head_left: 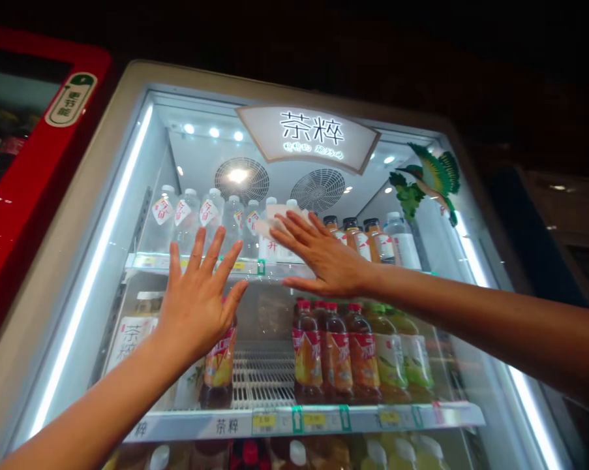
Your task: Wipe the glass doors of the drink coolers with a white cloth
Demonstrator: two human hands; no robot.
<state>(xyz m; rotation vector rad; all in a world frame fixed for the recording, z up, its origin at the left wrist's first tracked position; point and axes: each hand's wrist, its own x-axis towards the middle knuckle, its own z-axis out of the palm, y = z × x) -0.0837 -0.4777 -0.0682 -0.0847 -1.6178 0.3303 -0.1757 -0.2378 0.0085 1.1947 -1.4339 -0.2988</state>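
The glass door of a lit drinks cooler (259, 297) fills the middle of the view. My left hand (196, 300) is raised in front of it, fingers spread and pointing up. Further right, my right hand (326, 258) stretches flat towards the left with its fingers apart. A pale patch (277, 212) shows beyond the right fingertips; I cannot tell whether it is a cloth, paper or a reflection. Both palms face the glass, and whether they touch it is hidden. Behind the hands stand clear water bottles (209, 212) and red-labelled tea bottles (337, 349).
A lit fan-shaped sign (308, 137) hangs at the cooler's top. A bird sticker (434, 176) is at the upper right of the glass. To the left stands a red cooler (44, 170). Priced shelf edges (235, 424) run across inside.
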